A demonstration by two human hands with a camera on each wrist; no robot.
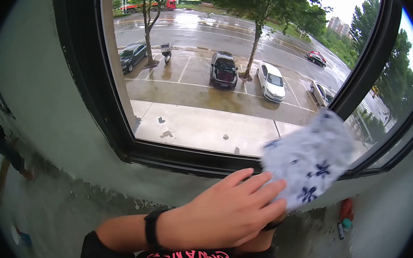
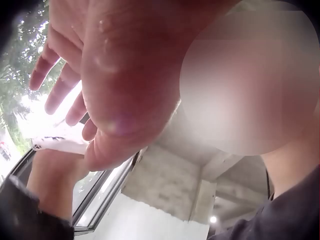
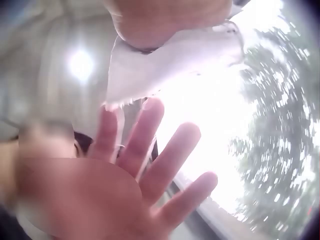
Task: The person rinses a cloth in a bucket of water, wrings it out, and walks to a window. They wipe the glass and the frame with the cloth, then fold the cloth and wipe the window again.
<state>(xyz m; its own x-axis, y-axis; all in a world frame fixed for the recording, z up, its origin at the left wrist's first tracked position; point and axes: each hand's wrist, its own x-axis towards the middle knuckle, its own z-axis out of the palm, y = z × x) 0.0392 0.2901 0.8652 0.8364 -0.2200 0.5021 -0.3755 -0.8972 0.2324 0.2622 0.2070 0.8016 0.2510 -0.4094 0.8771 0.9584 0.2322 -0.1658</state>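
A whitish cloth point(image 1: 312, 159) with dark blue flower prints is held out before the window, slightly blurred. My right hand point(image 3: 170, 20) holds it; in the right wrist view the cloth point(image 3: 145, 67) hangs along the underside of that hand. The head view hides this hand behind the cloth and my other hand. My left hand point(image 1: 228, 208), a black band at its wrist, reaches across with fingers spread, fingertips right at the cloth's near edge. In the left wrist view the left hand point(image 2: 120, 75) has nothing in its grasp.
A dark window frame point(image 1: 185, 163) surrounds the opening, with a tilted sash point(image 1: 369, 51) at right. Outside are a pale ledge point(image 1: 206, 124), parked cars and trees. On the floor at right lie a red bag point(image 1: 346, 210) and a small bottle point(image 1: 340, 231). Another person point(image 1: 0, 132) stands far left.
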